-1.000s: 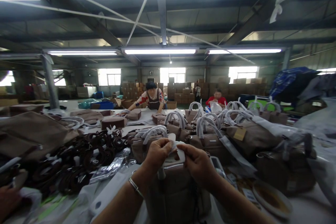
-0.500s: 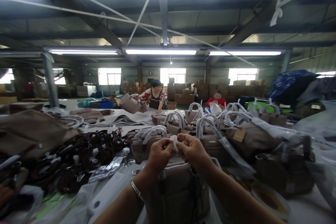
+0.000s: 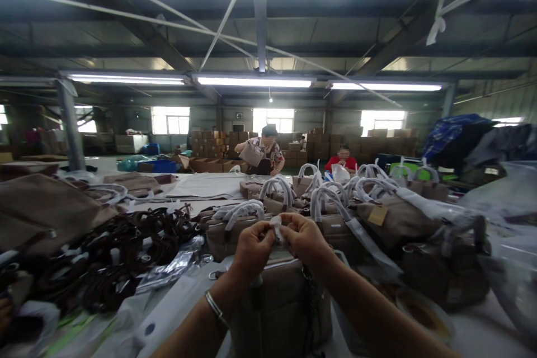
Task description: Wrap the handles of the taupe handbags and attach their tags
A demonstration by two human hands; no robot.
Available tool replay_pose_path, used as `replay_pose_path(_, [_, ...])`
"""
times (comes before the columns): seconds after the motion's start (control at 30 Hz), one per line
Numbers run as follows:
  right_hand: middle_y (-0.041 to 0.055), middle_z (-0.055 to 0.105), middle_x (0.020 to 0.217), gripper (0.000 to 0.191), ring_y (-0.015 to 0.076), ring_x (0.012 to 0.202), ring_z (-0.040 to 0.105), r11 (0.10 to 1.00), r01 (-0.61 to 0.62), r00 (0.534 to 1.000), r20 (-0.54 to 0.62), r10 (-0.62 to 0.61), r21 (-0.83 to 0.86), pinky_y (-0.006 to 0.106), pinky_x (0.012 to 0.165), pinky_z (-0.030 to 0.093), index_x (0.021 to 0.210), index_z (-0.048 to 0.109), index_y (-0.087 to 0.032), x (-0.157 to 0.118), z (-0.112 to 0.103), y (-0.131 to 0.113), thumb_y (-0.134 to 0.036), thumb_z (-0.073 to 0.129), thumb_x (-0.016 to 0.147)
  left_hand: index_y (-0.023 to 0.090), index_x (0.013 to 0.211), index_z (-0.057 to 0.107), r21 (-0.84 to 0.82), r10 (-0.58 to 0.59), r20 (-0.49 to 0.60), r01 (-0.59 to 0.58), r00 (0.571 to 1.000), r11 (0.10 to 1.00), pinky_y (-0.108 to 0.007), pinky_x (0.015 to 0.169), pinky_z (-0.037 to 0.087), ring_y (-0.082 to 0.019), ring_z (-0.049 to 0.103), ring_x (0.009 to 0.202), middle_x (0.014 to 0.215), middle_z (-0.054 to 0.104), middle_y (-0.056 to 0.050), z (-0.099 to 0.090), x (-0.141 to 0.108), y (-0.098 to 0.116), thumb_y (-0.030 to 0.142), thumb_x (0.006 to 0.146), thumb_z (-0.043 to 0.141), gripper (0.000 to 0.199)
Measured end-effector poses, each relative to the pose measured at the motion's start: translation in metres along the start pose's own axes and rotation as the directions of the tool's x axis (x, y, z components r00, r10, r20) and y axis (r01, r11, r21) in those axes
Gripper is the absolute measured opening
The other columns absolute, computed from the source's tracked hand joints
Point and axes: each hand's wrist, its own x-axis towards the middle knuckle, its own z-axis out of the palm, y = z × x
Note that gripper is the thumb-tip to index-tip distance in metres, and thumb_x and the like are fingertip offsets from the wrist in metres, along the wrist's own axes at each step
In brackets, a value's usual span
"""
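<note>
Fingers (image 3: 268, 233) above cluttered table (image 3: 482, 335)

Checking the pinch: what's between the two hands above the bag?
Head view: a small white wrap piece is pinched between left hand and right hand, above the taupe bag.

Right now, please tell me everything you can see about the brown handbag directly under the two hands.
The brown handbag stands upright on the table's near edge, leather-like, with a pale line along its top. The left hand and right hand pinch a small white piece just above it. A dark strap hangs down its front.
</note>
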Motion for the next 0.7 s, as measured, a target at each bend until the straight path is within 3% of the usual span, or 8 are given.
replay_pose_path(0.1, [-0.0108, 0.041, 0.048, 0.037, 0.007, 0.033, 0.034, 0.999, 0.033, 0.999, -0.037, -0.035, -0.038, 0.021, 0.032, 0.026, 0.097, 0.064, -0.014, 0.0, 0.0, 0.003, -0.04, 0.068, 0.07, 0.016, 0.09, 0.075, 0.018, 0.005, 0.006, -0.005, 1.0, 1.0, -0.023, 0.051, 0.039, -0.012, 0.049, 0.051, 0.061, 0.062, 0.0, 0.002, -0.003, 0.004, 0.033, 0.081, 0.059, 0.025])
replay_pose_path(0.27, [-0.0024, 0.056, 0.058, 0.018, 0.0113, 0.052, 0.048, 0.943, 0.204, 0.969, -0.085, -0.233, -0.264, 0.023, 0.048, 0.037, 0.079, 0.065, -0.016, 0.0, -0.002, 0.007, -0.033, 0.065, 0.075, 0.015, 0.086, 0.075, 0.051, 0.01, 0.0, -0.01, 1.0, 0.999, -0.023, 0.049, 0.037, -0.013, 0.048, 0.049, 0.056, 0.06, -0.001, 0.003, -0.008, 0.01, 0.036, 0.082, 0.059, 0.027])
replay_pose_path(0.47, [-0.0004, 0.057, 0.055, 0.031, 0.0142, 0.054, 0.051, 0.885, 0.227, 0.964, -0.033, -0.263, -0.407, 0.025, 0.051, 0.038, 0.066, 0.066, -0.018, 0.002, -0.01, 0.0, -0.042, 0.059, 0.084, 0.016, 0.083, 0.074, 0.038, 0.009, 0.01, -0.009, 1.0, 0.999, -0.023, 0.051, 0.04, -0.015, 0.053, 0.052, 0.055, 0.06, -0.001, 0.0, -0.008, 0.009, 0.04, 0.082, 0.06, 0.028])
replay_pose_path(0.6, [0.0032, 0.07, 0.081, 0.017, 0.0167, 0.068, 0.06, 0.77, 0.319, 0.932, 0.034, -0.361, -0.553, 0.026, 0.064, 0.045, 0.087, 0.074, -0.02, 0.004, -0.016, -0.004, -0.032, 0.069, 0.077, 0.016, 0.087, 0.075, 0.038, 0.018, 0.037, -0.019, 0.999, 0.999, -0.024, 0.054, 0.042, -0.015, 0.054, 0.053, 0.057, 0.061, -0.001, 0.001, -0.008, 0.007, 0.038, 0.083, 0.059, 0.027])
replay_pose_path(0.7, [0.0031, 0.07, 0.072, 0.011, 0.0173, 0.067, 0.061, 0.752, 0.32, 0.942, 0.105, -0.32, -0.576, 0.027, 0.064, 0.044, 0.074, 0.074, -0.019, 0.011, -0.017, -0.01, -0.025, 0.065, 0.077, 0.017, 0.084, 0.073, 0.083, 0.065, 0.077, -0.071, 0.995, 0.994, -0.025, 0.056, 0.041, -0.015, 0.053, 0.056, 0.06, 0.061, -0.001, 0.0, -0.007, 0.008, 0.034, 0.085, 0.057, 0.024])
